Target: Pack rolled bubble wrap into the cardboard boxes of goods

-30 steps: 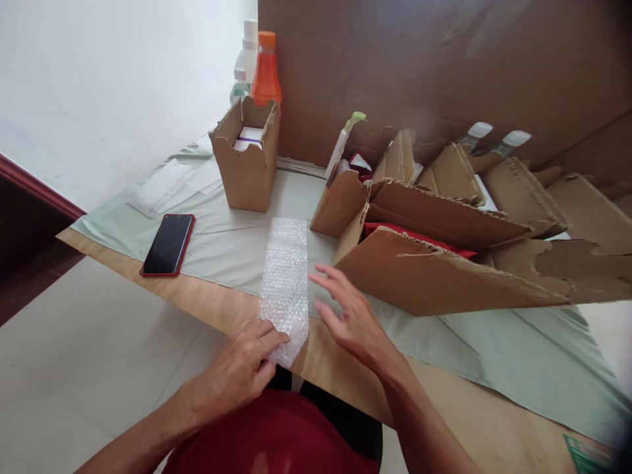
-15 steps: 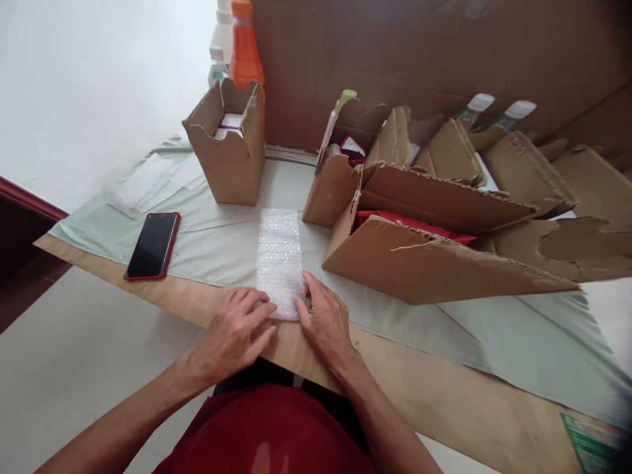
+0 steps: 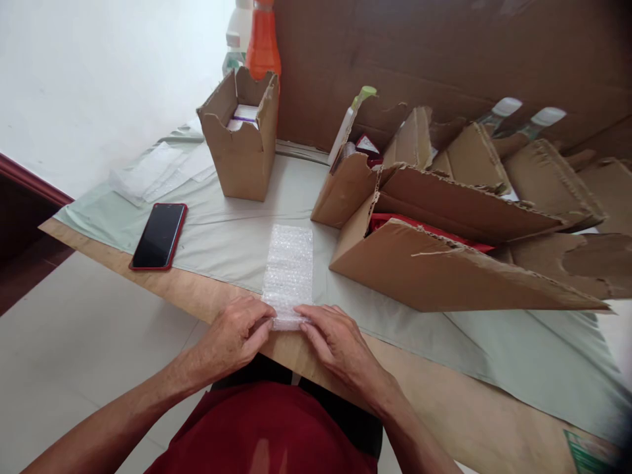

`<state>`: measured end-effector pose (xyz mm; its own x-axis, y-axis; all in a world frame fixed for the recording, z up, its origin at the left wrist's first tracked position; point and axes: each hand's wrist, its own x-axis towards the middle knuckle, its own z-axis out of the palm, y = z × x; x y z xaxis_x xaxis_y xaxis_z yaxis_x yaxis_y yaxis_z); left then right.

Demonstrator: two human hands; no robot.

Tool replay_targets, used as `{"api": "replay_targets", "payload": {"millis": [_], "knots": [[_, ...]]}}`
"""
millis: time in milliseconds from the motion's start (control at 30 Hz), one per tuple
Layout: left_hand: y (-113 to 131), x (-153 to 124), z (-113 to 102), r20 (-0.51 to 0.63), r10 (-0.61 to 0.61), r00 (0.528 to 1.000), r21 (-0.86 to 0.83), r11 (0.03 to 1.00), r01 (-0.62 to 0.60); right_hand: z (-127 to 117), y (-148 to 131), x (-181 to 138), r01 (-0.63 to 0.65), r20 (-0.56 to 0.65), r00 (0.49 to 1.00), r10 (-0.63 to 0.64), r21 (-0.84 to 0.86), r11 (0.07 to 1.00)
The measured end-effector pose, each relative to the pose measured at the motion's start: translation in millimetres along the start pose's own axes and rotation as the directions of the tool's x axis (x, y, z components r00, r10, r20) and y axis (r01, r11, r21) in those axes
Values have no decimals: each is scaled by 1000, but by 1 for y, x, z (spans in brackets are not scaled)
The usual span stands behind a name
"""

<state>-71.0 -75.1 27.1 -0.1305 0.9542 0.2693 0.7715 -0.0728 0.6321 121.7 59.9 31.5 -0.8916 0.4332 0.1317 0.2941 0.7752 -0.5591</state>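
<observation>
A strip of bubble wrap (image 3: 290, 263) lies lengthwise in front of me, its near end at the table's front edge. That near end is turned up into a narrow fold. My left hand (image 3: 241, 329) pinches the fold's left corner between thumb and fingers. At the right corner, my right hand (image 3: 332, 336) grips the same fold, thumb below and fingers on top. Whether anything lies inside the fold, I cannot tell.
A phone (image 3: 158, 236) lies to the left. Behind it stand a small cardboard box (image 3: 241, 161) and an orange bottle (image 3: 263, 43). A divided cardboard organizer (image 3: 444, 273) takes up the right side. Clear plastic sheets (image 3: 160, 168) rest at the far left.
Both hands have closed on the near end of the bubble wrap and folded it up. The right hand has come round from the side to the corner. The view has shifted slightly.
</observation>
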Motion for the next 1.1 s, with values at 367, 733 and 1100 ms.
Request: {"api": "replay_targets", "payload": {"millis": [367,733,1100], "knots": [[-8,8,11,-128,-14,992,236,971,44,7,1,-5,118,-110,983,-146,-229,966],[-15,22,13,-90,29,996,218,976,-9,5,1,-8,24,-236,968,-83,-241,970],[-10,13,1,-3,121,993,44,992,-121,-5,0,-6,21,-120,992,-29,-74,997]]}}
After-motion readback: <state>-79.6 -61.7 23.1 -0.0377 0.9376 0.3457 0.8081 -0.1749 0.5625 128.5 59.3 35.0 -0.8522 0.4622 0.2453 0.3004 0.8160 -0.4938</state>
